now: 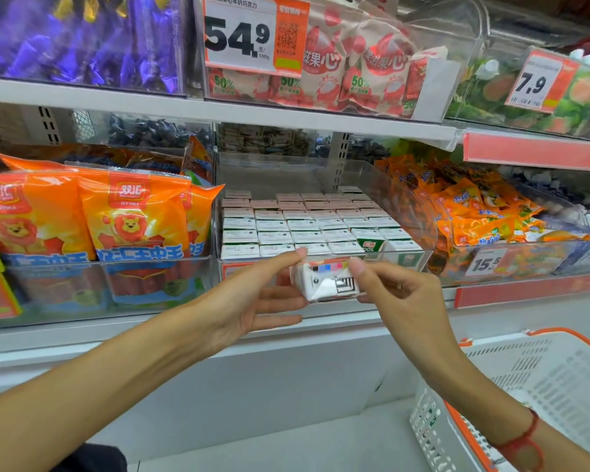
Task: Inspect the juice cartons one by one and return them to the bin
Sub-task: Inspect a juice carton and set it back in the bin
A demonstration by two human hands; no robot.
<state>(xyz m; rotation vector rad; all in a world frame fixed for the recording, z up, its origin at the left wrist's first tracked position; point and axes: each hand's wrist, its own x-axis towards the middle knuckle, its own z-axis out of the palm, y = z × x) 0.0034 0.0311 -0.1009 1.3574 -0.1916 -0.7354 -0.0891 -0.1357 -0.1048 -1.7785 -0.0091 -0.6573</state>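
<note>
Juice carton point(326, 281) sits between both hands; left hand point(252, 301) and right hand point(395, 291) pinch its ends, just before bin point(413, 233).

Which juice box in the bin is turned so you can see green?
The carton in the front row, second from the right end. It shows a green side with "100%", while the others in the bin show only pale tops.
</note>
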